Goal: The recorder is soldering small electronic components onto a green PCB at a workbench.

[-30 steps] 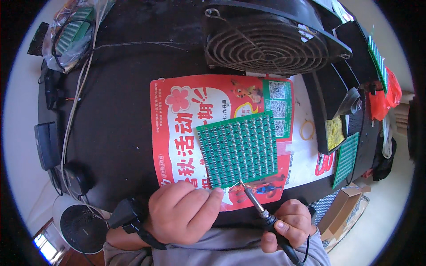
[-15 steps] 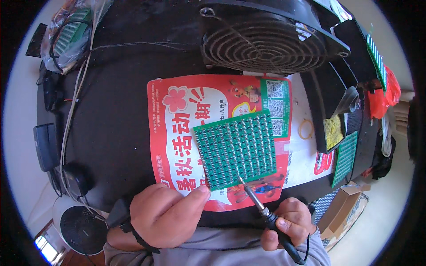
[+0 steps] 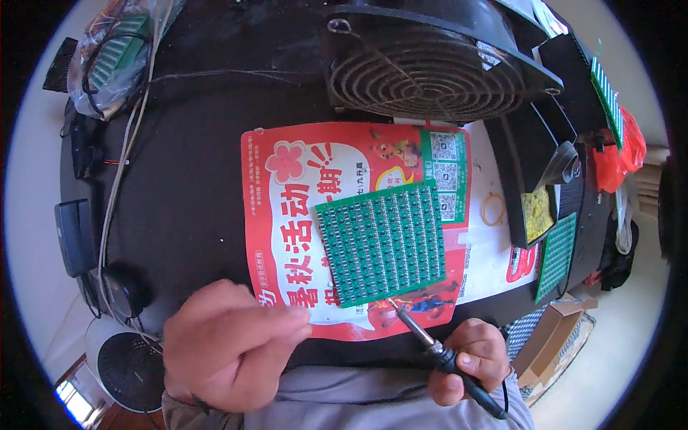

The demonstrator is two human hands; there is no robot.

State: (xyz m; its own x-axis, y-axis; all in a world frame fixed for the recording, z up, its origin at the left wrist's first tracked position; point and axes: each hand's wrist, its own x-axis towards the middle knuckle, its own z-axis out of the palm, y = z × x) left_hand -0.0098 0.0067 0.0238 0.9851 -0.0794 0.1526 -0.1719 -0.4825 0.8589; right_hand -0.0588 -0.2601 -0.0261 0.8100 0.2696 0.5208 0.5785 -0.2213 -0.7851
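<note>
My dark table [image 3: 186, 215] has a red and white paper [image 3: 259, 154] on it, and the green board [image 3: 383, 244] lies on that paper, turned a little. I think the board is light and stiff, like a hard cracker (it might snap if I bent it). Its top is full of tiny parts, so its thin edges look best for holding. My left hand [image 3: 236, 347] is off the board, near its lower left corner, fingers curled in together; they're blurry, so I can't tell if something thin is pinched there. My right hand [image 3: 479, 358] is wrapped around the handle of a soldering iron [image 3: 421, 333]. It should feel light, and its metal end may be hot, so the handle is the safe place. The tip is right by the board's near edge; I can't tell if they touch. On my right is an open cardboard box [image 3: 548, 344], but I can't see inside. Far left, a clear plastic bag [image 3: 92, 100] has green, stripy boards [image 3: 118, 50] in it. A black holder [image 3: 512, 165] has a yellow sponge [image 3: 536, 211] inside.
</note>
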